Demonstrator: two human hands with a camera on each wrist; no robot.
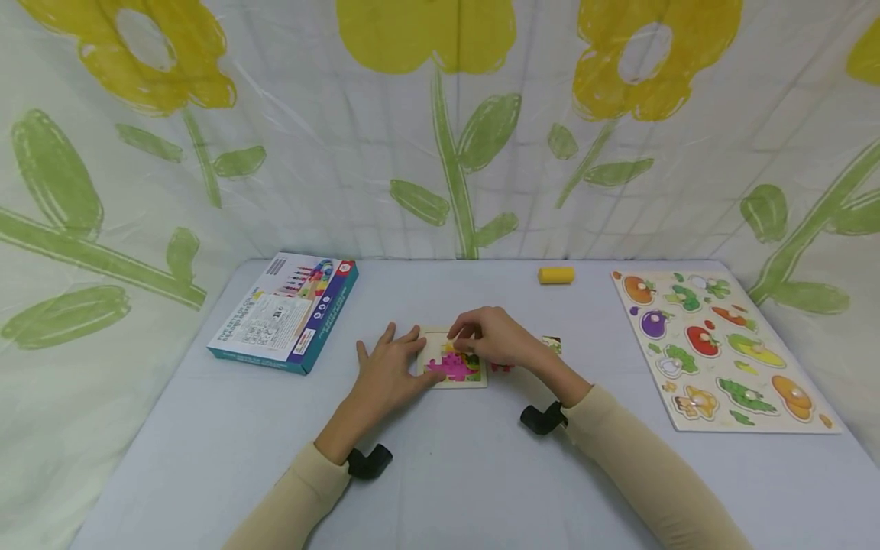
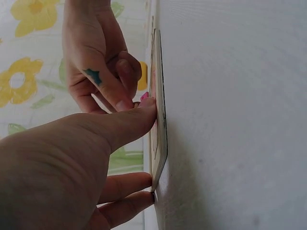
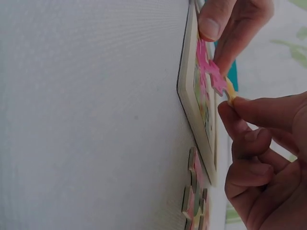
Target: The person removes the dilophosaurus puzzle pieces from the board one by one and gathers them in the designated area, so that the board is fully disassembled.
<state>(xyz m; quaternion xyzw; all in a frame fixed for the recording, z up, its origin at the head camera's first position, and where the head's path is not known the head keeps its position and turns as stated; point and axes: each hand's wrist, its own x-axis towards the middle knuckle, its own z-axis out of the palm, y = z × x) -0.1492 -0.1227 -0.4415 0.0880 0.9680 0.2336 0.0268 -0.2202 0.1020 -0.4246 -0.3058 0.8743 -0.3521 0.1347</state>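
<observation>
A small wooden jigsaw tray [image 1: 428, 386] lies flat at mid-table, with pink and green pieces inside its frame. My left hand [image 1: 389, 373] spreads over its left side. The left thumb [image 2: 144, 115] rests on the front part of the puzzle, while other fingers touch the tray's left edge. My right hand [image 1: 500, 337] pinches a yellow-edged puzzle piece [image 3: 230, 91] between thumb and forefinger just above the tray. Beside that piece, pink puzzle pieces [image 3: 211, 72] stand tilted up from the tray; whether they are joined to it, I cannot tell.
Loose puzzle pieces [image 3: 193, 187] lie right of the tray, partly under the right forearm. A flat printed box [image 1: 282, 313] sits at left, a yellow cylinder [image 1: 556, 275] at the back. A vegetable peg board [image 1: 722, 351] lies at right. A flowered curtain [image 1: 309, 153] hangs behind.
</observation>
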